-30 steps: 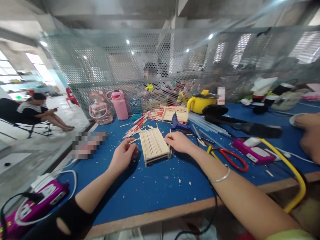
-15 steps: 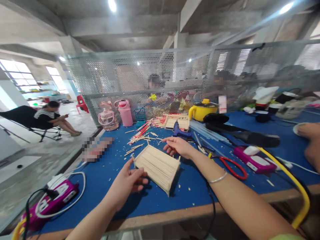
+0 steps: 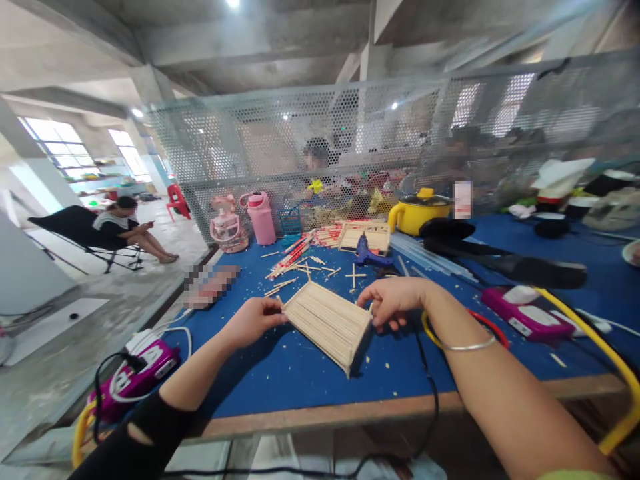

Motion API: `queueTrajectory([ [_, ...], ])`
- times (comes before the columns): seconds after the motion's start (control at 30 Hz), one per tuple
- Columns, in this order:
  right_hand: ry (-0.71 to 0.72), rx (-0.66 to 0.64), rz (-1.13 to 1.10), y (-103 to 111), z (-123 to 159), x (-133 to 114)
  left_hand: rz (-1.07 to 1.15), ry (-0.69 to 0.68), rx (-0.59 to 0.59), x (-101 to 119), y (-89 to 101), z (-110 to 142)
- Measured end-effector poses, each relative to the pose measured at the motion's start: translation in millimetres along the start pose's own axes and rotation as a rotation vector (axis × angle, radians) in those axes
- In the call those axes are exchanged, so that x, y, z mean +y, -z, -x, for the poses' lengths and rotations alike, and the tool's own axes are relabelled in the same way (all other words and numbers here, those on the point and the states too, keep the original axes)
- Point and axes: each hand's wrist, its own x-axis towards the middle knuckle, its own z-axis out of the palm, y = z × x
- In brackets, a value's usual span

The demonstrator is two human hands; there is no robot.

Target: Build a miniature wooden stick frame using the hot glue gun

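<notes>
A rectangular tray built of pale wooden sticks, with short posts at its corners, sits tilted over the blue tabletop. My left hand pinches its left corner between thumb and fingers. At the right corner post, my right hand has its thumb and index finger closed on the tray, the other fingers curled below. Just beyond the tray lie two sticks crossed and several loose sticks. Farther back, a blue glue gun rests before a second stick tray.
Pink bottles and a yellow pot stand along the mesh partition. Clear glue sticks lie at the right. Purple power strips and cables flank the work area. A person sits at the far left.
My right hand has come from above the tray's far edge to its right corner and closed there. My left hand has shifted its hold at the left corner. The camera view has turned slightly.
</notes>
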Motion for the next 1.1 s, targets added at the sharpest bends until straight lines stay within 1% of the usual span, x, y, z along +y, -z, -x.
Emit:
queueTrajectory([
  [0.07,0.016,-0.005,0.001,-2,-7,2,-0.013,0.001,0.004,-5,0.7,0],
  [0.13,0.068,0.046,-0.022,-2,-15,4,-0.016,0.002,0.023,-10,0.7,5],
  [0.2,0.159,0.155,-0.078,-4,-25,6,-0.009,0.02,0.085,-16,-0.3,15],
  [0.3,0.306,0.332,-0.205,-12,-43,4,0.029,0.106,0.234,-21,-4.7,31],
  [0.37,0.357,0.392,-0.279,-20,-55,1,0.031,0.157,0.292,-23,-8.7,38],
  [0.4,0.364,0.403,-0.304,-24,-59,0,0.017,0.17,0.301,-24,-10.5,40],
  [0.47,0.35,0.418,-0.336,-30,-64,-1,-0.03,0.169,0.292,-24,-12.9,40],
  [0.53,0.32,0.458,-0.354,-30,-66,1,-0.061,0.151,0.268,-24,-14.0,37],
  [0.63,0.269,0.583,-0.367,-24,-68,6,-0.061,0.128,0.231,-25,-15.2,31],
  [0.73,0.233,0.716,-0.351,-15,-70,11,-0.041,0.106,0.2,-27,-14.9,31],
  [0.8,0.224,0.763,-0.327,-13,-71,12,-0.011,0.076,0.144,-28,-9.5,33],
  [0.83,0.218,0.764,-0.314,-13,-71,12,0.021,0.067,0.113,-28,-4.1,33],
  [0.9,0.199,0.731,-0.286,-14,-70,11,0.085,0.067,0.111,-28,11.8,30],
  [0.93,0.19,0.715,-0.27,-15,-70,11,0.106,0.081,0.167,-28,21.4,25],
  [1.0,0.19,0.733,-0.23,-15,-69,11,0.096,0.079,0.353,-28,39.9,9],
  [1.07,0.229,0.814,-0.181,-14,-69,11,0.102,0.05,0.487,-28,51.9,-14],
  [1.1,0.251,0.853,-0.155,-13,-69,12,0.105,0.038,0.542,-27,54.0,-26],
])
